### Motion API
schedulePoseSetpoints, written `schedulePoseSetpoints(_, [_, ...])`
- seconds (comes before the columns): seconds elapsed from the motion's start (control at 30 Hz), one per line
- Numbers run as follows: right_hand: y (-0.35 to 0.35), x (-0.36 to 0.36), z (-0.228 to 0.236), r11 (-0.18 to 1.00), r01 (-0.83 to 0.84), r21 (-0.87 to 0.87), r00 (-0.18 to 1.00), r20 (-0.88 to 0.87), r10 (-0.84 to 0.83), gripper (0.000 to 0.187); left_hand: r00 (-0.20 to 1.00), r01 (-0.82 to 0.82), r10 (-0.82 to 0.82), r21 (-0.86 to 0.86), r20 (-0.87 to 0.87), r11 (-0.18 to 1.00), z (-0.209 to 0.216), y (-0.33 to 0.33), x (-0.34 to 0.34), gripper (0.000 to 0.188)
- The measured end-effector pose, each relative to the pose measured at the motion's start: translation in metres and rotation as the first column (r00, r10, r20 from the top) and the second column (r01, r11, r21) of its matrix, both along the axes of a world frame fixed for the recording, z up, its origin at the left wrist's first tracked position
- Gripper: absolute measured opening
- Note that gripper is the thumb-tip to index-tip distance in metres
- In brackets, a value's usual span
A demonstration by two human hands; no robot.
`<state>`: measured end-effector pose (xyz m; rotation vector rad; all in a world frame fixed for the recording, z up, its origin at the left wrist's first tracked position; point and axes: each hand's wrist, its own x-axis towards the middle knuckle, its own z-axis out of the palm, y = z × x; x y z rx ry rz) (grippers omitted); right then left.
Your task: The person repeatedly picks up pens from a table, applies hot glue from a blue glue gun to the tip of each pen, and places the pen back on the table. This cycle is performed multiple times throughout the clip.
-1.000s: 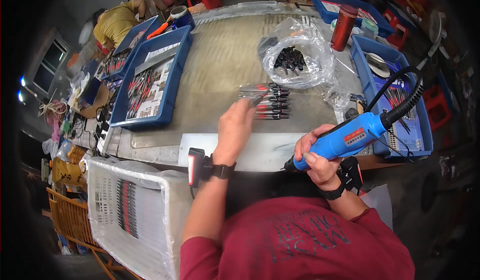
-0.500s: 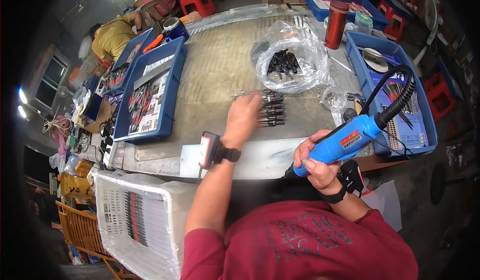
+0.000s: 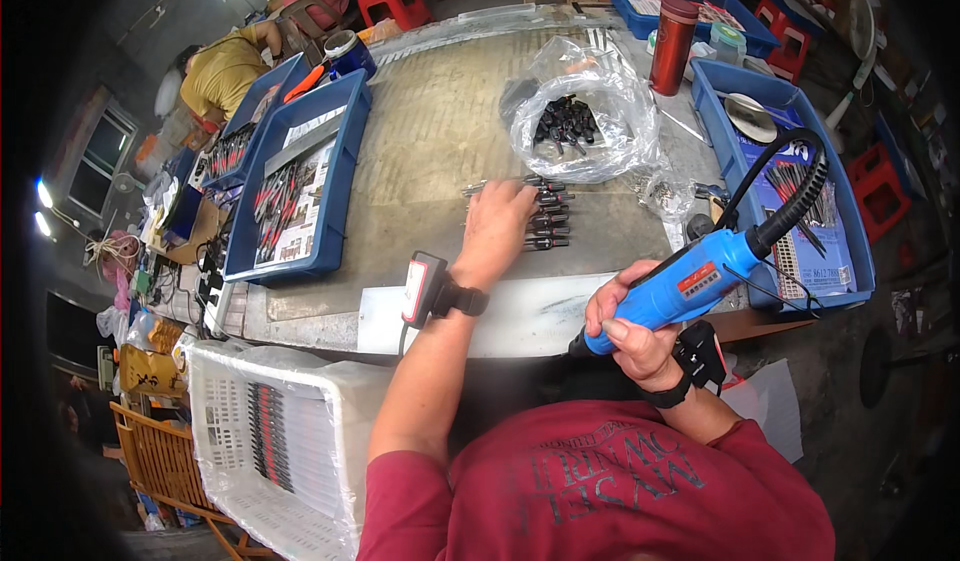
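Note:
My right hand (image 3: pixel 640 339) is wrapped round a blue electric screwdriver (image 3: pixel 690 286), a thick barrel with a black coiled cable at its rear; its dark tip points down and left over the table's near edge. My left hand (image 3: pixel 497 223) lies over a row of slim, dark pen-shaped tools (image 3: pixel 548 229) with silver and reddish parts. Its fingers are bent down and close together on the row, and whatever they pinch is hidden under them. Just beyond the row, a clear plastic bag (image 3: pixel 620 156) stands open with small black parts (image 3: pixel 567 123) inside.
Blue trays (image 3: pixel 335 201) with red-and-black pieces stand at left; another blue tray (image 3: pixel 860 251) is at right. A red tumbler (image 3: pixel 675 49) stands at the far right. A white plate (image 3: pixel 530 316) lies along the near edge. Below left, a white crate (image 3: pixel 340 431) holds lined-up tools.
My left hand has shifted slightly to the right over the row, covering more of the tools' left ends. The right hand and electric screwdriver have barely moved.

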<state>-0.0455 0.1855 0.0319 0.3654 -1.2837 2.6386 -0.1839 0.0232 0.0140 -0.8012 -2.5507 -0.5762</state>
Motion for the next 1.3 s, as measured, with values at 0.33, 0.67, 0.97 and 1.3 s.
schedulePoseSetpoints(0.33, [0.001,0.003,0.002,0.999,-0.045,0.025,0.999,0.014,0.045,0.049,1.000,-0.008,0.011,0.164,-0.018,0.986,0.012,0.001,0.009,0.020])
schedulePoseSetpoints(0.67, [0.004,-0.010,0.019,0.885,-0.342,0.316,0.890,-0.194,0.413,0.049,0.391,-0.166,-0.787,0.877,0.477,0.450,0.035,0.033,0.088,0.057])
schedulePoseSetpoints(0.97, [-0.020,-0.016,0.046,0.932,-0.278,0.231,0.926,-0.195,0.324,0.042,0.244,-0.080,-0.929,0.961,0.278,0.266,0.035,0.005,0.097,0.083])
schedulePoseSetpoints(1.3, [-0.060,-0.022,0.061,0.954,-0.149,0.261,0.969,-0.154,0.193,0.057,0.479,0.100,-0.860,0.962,0.178,0.255,0.051,-0.013,0.102,0.103])
